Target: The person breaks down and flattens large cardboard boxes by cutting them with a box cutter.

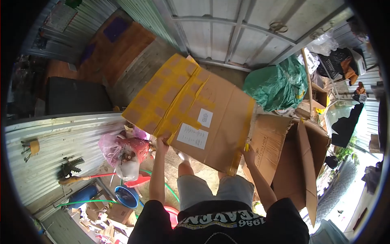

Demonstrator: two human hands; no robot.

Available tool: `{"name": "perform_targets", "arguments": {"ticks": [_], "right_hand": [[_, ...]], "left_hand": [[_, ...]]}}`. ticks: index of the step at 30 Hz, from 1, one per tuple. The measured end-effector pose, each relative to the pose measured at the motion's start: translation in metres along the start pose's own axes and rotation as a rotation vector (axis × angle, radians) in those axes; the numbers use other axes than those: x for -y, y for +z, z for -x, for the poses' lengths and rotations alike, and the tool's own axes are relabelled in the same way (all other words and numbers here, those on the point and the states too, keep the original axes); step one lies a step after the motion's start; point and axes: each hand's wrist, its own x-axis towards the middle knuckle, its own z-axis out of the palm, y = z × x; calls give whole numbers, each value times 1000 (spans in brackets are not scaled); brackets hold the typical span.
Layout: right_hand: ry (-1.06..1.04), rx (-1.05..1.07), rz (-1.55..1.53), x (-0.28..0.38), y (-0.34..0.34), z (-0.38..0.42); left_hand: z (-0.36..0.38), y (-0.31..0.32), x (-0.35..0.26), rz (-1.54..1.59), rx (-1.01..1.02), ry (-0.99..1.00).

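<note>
A large cardboard box (pixel 221 97), crossed by wide yellow tape and bearing two white printed labels, is tilted in front of my legs. My left hand (pixel 163 143) is closed on its lower left edge. Beside its lower right edge, my right hand (pixel 249 155) is closed around a small yellow object (pixel 247 147), whose kind I cannot tell. The box's underside is hidden. To the right of that hand stands a second cardboard box (pixel 270 142) with its flaps open.
A metal gate (pixel 227 34) rises ahead, with a green plastic bag (pixel 278 83) near its foot. Corrugated sheeting (pixel 61 152) runs along the left. Pink and white bags (pixel 128 154), a blue bucket (pixel 125 198) and a green hose (pixel 168 190) lie low on the left.
</note>
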Motion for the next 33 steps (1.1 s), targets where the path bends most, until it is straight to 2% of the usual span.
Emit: {"name": "perform_targets", "arguments": {"ticks": [1,3,5,6,8,10,11,12,14,16,18,19,22,23,24,25,27,29,31,32,33], "right_hand": [[14,11,8,-15,21,-21],[39,-224,-170,-66,77,-67],[164,-173,-180,-80,109,-87],[250,-145,-203,-83,125,-107],[91,-293,-136,-124,180,-140],[233,-262,-117,-146,226,-164],[338,-244,-116,-148,249,-175],[359,-239,-112,-150,268,-183],[279,-203,-153,-145,296,-190],[316,-229,-238,-163,339,-206],[260,-426,-306,-184,367,-215],[319,-426,-162,-172,366,-216],[341,-426,-207,-148,366,-216],[348,-426,-199,-149,367,-217],[388,-418,-169,-152,368,-217],[424,-408,-140,-155,368,-218],[434,-448,-47,-148,363,-217],[436,-491,36,-123,351,-217],[40,-541,113,-89,335,-224],[42,-536,111,-87,336,-230],[70,-421,137,-86,337,-239]], "left_hand": [[-7,3,-3,22,12,-52],[-30,-1,2,11,-31,-32],[-54,-21,5,-15,-92,-32],[-74,-29,6,-3,-60,-18],[-117,-63,10,-10,-58,-35],[-161,-107,14,-3,35,-164],[-177,-116,20,-10,20,-181],[-191,-125,23,-17,-20,-179],[-222,-147,37,-35,-77,-191],[-258,-173,51,-75,-102,-67],[-295,-205,63,-149,-98,-50],[-305,-198,65,-122,-222,-89],[-342,-198,66,-191,-408,-156],[-370,-231,76,-609,-773,8],[-374,-228,73,-964,-878,206],[-377,-223,69,-1338,-1068,371],[-357,-151,37,-1733,-938,707],[-351,-96,12,-2052,-729,898],[-352,-42,-9,-2266,-414,917],[-365,-42,-11,-2296,-373,879],[-379,-43,-12,-2325,-330,840]]}}
